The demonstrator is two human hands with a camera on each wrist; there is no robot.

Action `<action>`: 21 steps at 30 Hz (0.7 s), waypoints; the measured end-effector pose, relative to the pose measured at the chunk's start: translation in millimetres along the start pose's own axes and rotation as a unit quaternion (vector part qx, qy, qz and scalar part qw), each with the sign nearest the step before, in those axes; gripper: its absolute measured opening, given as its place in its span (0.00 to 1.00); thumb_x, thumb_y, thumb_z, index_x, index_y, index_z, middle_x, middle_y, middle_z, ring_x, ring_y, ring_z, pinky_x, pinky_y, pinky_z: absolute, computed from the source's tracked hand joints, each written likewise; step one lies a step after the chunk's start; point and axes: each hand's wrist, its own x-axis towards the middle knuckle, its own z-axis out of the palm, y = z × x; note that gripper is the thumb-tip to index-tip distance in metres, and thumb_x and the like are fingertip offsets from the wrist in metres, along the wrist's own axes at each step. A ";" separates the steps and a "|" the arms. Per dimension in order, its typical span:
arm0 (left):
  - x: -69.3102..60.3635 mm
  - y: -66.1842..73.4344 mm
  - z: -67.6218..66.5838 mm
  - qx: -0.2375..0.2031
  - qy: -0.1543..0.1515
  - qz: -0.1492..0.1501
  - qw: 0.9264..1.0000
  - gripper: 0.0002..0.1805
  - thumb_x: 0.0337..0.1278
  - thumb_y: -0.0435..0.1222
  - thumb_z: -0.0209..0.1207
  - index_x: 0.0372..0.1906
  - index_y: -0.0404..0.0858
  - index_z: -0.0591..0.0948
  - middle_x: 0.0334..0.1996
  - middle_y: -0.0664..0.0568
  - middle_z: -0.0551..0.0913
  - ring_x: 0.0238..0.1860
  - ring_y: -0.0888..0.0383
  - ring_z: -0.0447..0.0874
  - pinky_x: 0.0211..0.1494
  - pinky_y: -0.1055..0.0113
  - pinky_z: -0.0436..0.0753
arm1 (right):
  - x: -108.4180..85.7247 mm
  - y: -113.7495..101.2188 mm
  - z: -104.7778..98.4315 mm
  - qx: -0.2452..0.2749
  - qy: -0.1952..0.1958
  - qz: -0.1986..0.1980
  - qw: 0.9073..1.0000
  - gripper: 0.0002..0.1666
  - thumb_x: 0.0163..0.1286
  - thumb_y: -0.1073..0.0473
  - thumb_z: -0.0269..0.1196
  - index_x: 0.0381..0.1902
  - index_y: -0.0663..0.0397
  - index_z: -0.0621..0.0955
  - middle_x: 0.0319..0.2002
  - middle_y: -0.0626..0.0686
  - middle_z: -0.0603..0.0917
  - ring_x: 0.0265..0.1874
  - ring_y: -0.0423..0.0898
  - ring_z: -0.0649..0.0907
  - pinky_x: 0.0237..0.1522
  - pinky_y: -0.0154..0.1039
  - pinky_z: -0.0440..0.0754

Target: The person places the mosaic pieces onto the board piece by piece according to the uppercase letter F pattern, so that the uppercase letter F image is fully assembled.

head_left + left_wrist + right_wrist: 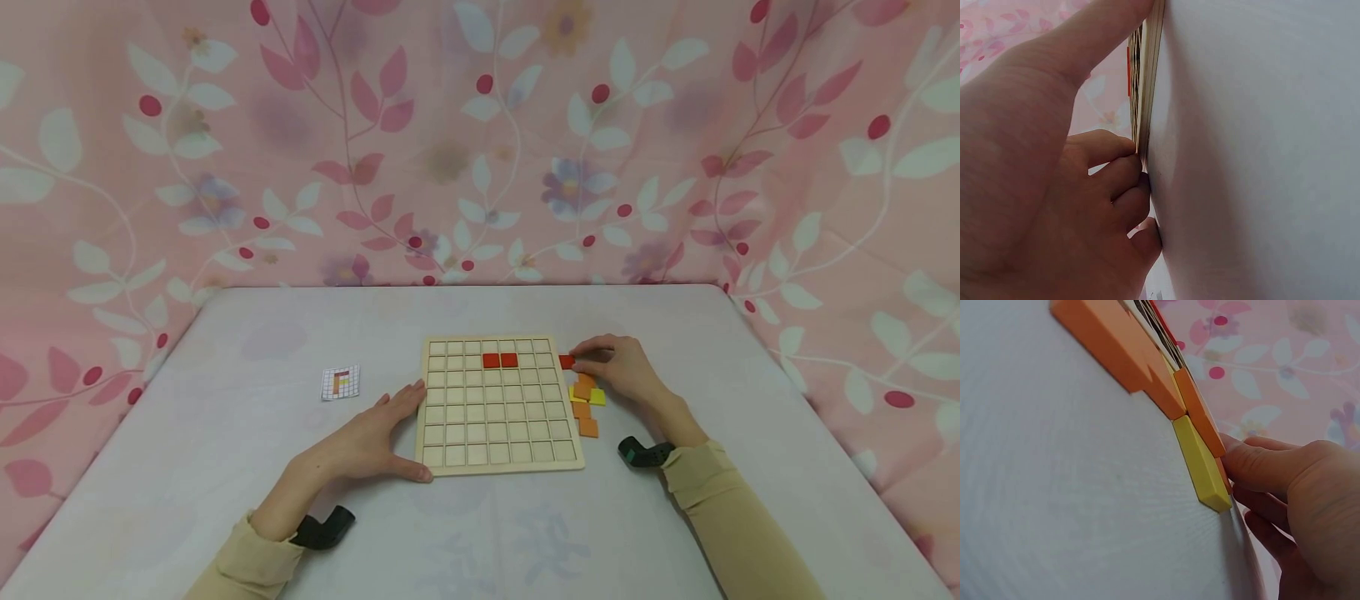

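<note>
In the head view a pale wooden grid board [501,471] lies flat on the table. Two red square tiles [509,360] sit side by side in its second row from the top. My left hand [356,442] rests spread against the board's left edge, thumb at the near corner. My right hand [626,367] pinches another red tile [567,362] between thumb and forefinger, just beyond the board's right edge. Below it are several orange tiles [588,427] and yellow tiles [597,397], some overlapping. The right wrist view shows an orange tile [1200,412] and a yellow tile [1200,465] near the thumb.
A small card [341,383] with a printed coloured grid lies left of the board. Dark wrist-worn devices [324,529] sit at both cuffs. White cloth [495,542] covers the table, and a pink floral curtain [450,167] hangs behind it.
</note>
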 end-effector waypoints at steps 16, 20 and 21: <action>0.4 0.0 0.6 0.000 -0.002 -0.007 1.000 0.69 0.33 0.63 0.76 0.80 0.41 0.53 0.81 0.52 0.50 0.80 0.45 0.45 0.80 0.43 0.49 | -0.4 1.1 1.4 -0.019 0.002 0.011 1.000 0.13 0.61 0.56 0.74 0.44 0.50 0.88 0.47 0.52 0.87 0.54 0.52 0.82 0.61 0.53 0.77; 0.0 -0.1 0.3 0.000 -0.001 -0.001 1.000 0.69 0.33 0.62 0.76 0.80 0.40 0.53 0.81 0.51 0.50 0.80 0.46 0.46 0.81 0.44 0.49 | -0.7 0.4 0.0 -0.021 0.002 0.015 1.000 0.14 0.61 0.55 0.74 0.45 0.50 0.88 0.49 0.53 0.86 0.55 0.52 0.80 0.63 0.54 0.76; -0.2 0.0 0.2 0.000 0.000 0.000 1.000 0.69 0.33 0.62 0.76 0.80 0.40 0.53 0.81 0.51 0.50 0.80 0.46 0.46 0.81 0.43 0.49 | -0.9 -0.1 -0.8 -0.022 0.004 0.017 1.000 0.14 0.61 0.54 0.74 0.45 0.49 0.88 0.49 0.53 0.86 0.56 0.53 0.79 0.64 0.55 0.75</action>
